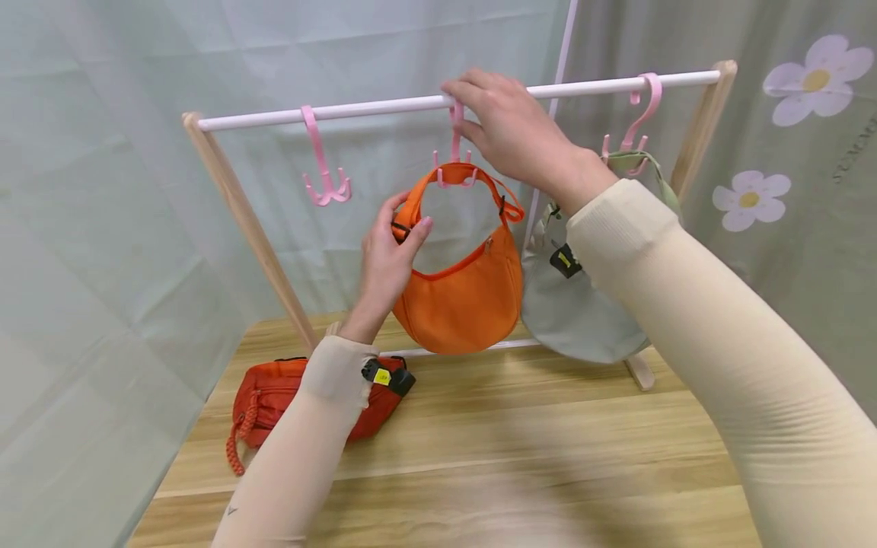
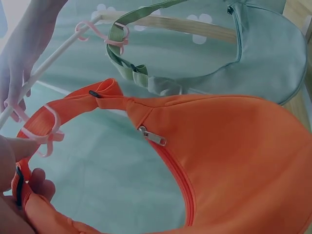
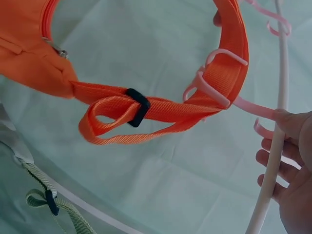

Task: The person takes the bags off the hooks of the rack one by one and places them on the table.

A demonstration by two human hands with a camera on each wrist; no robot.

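Note:
An orange bag (image 1: 466, 308) hangs by its strap from the middle pink hook (image 1: 456, 137) on a white rail (image 1: 384, 109). My left hand (image 1: 390, 255) grips the strap's left side near its black buckle; in the left wrist view the thumb and fingers of the left hand (image 2: 19, 180) are round the strap. My right hand (image 1: 503, 125) is at the rail beside the hook's top, and in the right wrist view the right hand (image 3: 295, 165) has its thumb against the hook's stem and its fingers curled behind the rail (image 3: 277, 161).
A grey-green bag (image 1: 582, 320) hangs from the right pink hook (image 1: 647, 114). The left pink hook (image 1: 322, 160) holds nothing. A red bag (image 1: 270, 392) lies on the wooden table (image 1: 479, 457) at the left. Wooden posts (image 1: 250, 228) carry the rail.

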